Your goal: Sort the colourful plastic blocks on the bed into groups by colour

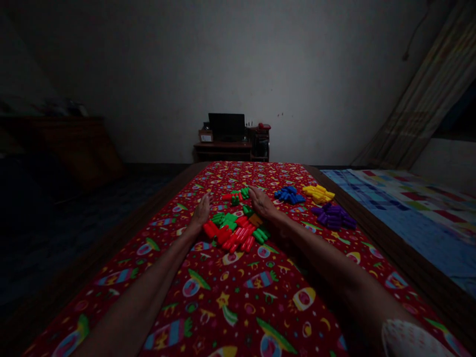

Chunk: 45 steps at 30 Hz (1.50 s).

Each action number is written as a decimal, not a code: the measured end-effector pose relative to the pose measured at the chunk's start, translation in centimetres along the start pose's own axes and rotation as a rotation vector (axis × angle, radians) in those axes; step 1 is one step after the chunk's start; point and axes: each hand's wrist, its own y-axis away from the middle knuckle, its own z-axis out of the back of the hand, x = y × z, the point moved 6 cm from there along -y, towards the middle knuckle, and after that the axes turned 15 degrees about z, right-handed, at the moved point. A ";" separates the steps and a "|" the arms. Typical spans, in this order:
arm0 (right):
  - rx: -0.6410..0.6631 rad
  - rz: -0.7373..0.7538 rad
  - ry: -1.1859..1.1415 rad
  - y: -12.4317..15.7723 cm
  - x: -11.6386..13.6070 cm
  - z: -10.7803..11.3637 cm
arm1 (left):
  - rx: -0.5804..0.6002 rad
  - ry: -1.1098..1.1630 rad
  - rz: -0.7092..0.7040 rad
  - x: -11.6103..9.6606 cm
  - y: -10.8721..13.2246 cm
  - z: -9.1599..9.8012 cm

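A loose pile of small, elongated red plastic pieces (238, 236) and green plastic pieces (225, 219) lies on the red patterned cloth (228, 287). My left hand (202, 210) stands on edge at the pile's left side, fingers stretched out and holding nothing. On the other side, my right hand (262, 203) also reaches forward with straight fingers, beside the pile. An orange piece (255, 219) shows near my right wrist. More red and green pieces lie farther off, close to my right fingertips. Whether either hand touches a piece is hard to make out.
Right of my right hand are separate heaps of blue pieces (289, 195), yellow pieces (319, 194) and purple pieces (333, 216). Beyond the cloth, a low desk (223, 147) carries a dark monitor (226, 125). A checked blanket (427, 198) lies at right.
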 end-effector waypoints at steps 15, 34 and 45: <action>0.391 0.002 -0.168 -7.2 -2.4 -6.5 | -0.073 0.014 0.007 -0.7 1.1 1.1; 0.348 -0.078 -0.208 7.9 2.8 3.0 | 0.618 -0.373 -0.096 -5.7 6.0 -4.3; -0.153 -0.239 -0.480 9.9 1.0 5.8 | 0.483 -0.575 -0.279 -9.8 9.8 -5.7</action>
